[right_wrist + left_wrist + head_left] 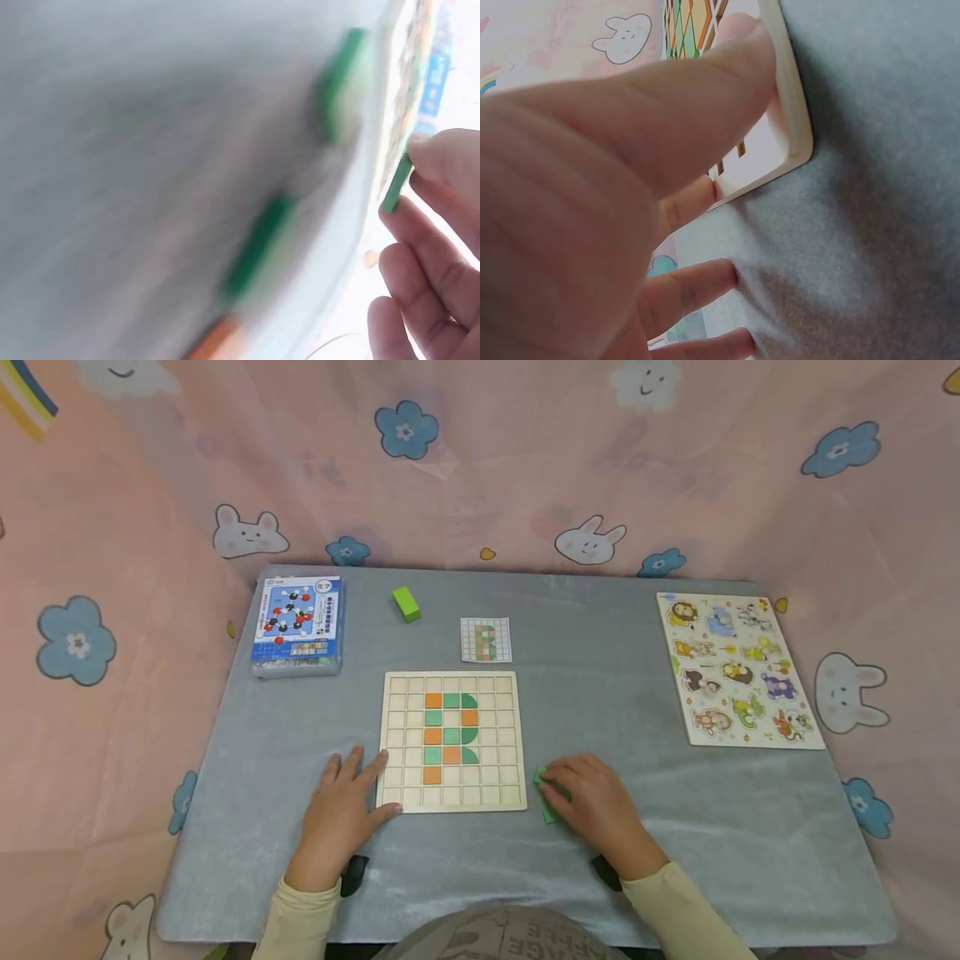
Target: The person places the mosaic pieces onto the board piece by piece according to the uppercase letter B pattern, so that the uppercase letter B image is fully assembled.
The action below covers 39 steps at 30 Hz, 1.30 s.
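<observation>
A wooden grid board [495, 793] lies on the grey cloth. Orange and green tiles [452, 735] in it form a letter-like figure with rounded green pieces on its right side. Fingers spread, my left hand [337, 818] rests at the board's left edge. Its thumb [705, 97] lies over the near left corner. To the right of the board, my right hand [592, 802] pinches a small green tile [397, 184] between thumb and fingers. Under that hand on the cloth lie a green piece [259, 244], another green piece [345, 82] and an orange piece [216, 341], all blurred.
Behind the board lies a small pattern card [486, 640] showing a similar figure. A bright green block [407, 604] is at the back, beside a blue-and-white boxed set [298, 627]. An animal puzzle board [738, 672] lies on the right. A pink patterned curtain surrounds the table.
</observation>
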Motion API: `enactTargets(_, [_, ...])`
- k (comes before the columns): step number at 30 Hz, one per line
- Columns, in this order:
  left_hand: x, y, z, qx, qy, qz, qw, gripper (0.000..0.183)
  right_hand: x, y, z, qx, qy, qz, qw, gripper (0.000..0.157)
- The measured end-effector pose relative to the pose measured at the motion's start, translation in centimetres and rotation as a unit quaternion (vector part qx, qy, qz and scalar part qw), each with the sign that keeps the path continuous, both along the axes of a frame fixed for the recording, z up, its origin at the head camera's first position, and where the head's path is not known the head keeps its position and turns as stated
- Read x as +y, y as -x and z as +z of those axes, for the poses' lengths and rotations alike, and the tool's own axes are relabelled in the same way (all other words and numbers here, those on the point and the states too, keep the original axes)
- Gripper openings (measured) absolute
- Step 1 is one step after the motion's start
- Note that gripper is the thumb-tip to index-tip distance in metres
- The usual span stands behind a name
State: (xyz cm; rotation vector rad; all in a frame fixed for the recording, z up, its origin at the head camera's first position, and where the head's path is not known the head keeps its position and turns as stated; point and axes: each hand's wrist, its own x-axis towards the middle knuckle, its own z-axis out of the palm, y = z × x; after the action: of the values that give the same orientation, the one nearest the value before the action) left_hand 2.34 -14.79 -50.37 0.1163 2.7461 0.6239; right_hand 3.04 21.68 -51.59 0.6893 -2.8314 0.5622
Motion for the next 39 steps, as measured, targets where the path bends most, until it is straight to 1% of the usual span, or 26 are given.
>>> enactTargets(4, [-0.1, 0.0, 0.0, 0.0, 0.0, 0.0, 1.0, 0.085, -2.8, 1.2, 0.7, 0.009, 0.037, 0.027, 0.999, 0.021])
enactTargets(8, [-0.1, 0.0, -0.1, 0.0, 0.0, 0.0, 1.0, 0.085, -6.3, 2.5, 1.3, 0.001, 0.038, 0.068, 0.997, 0.016])
enactTargets(10, [-0.1, 0.0, -0.1, 0.006, 0.001, -0.001, 1.0, 0.085, -7.9, 2.9, 1.5, -0.001, 0.031, 0.087, 0.996, 0.013])
enactTargets(13, [-0.1, 0.1, -0.1, 0.011, 0.005, -0.005, 0.9999, 0.084, -10.2, 3.1, 1.7, 0.002, 0.015, 0.12, 0.993, 0.009])
enactTargets(18, [-0.1, 0.1, 0.2, 0.01, 0.01, -0.008, 0.9999, 0.082, -12.9, 2.8, 1.0, 0.039, -0.042, 0.162, 0.985, 0.006])
enactTargets(21, [-0.1, 0.2, 0.2, 0.009, 0.011, -0.009, 0.9999, 0.082, -13.6, 2.4, 0.4, 0.055, -0.071, 0.168, 0.982, 0.006])
enactTargets(26, [-0.2, 0.2, 0.1, 0.01, 0.011, -0.008, 0.9999, 0.082, -13.8, 2.0, 0.1, 0.054, -0.085, 0.169, 0.98, 0.007])
enactTargets(33, [-0.2, 0.1, 0.1, 0.013, 0.008, -0.006, 0.9999, 0.082, -13.7, 2.0, -0.1, 0.052, -0.074, 0.164, 0.982, 0.007])
enactTargets(37, [-0.2, 0.1, 0.2, 0.012, 0.006, -0.006, 0.9999, 0.082, -13.4, 2.0, -0.1, 0.032, -0.052, 0.152, 0.987, 0.004])
enactTargets(39, [-0.2, 0.0, 0.2, 0.01, 0.005, -0.004, 0.9999, 0.082, -13.1, 2.1, 0.0, 0.017, -0.029, 0.141, 0.989, 0.004])
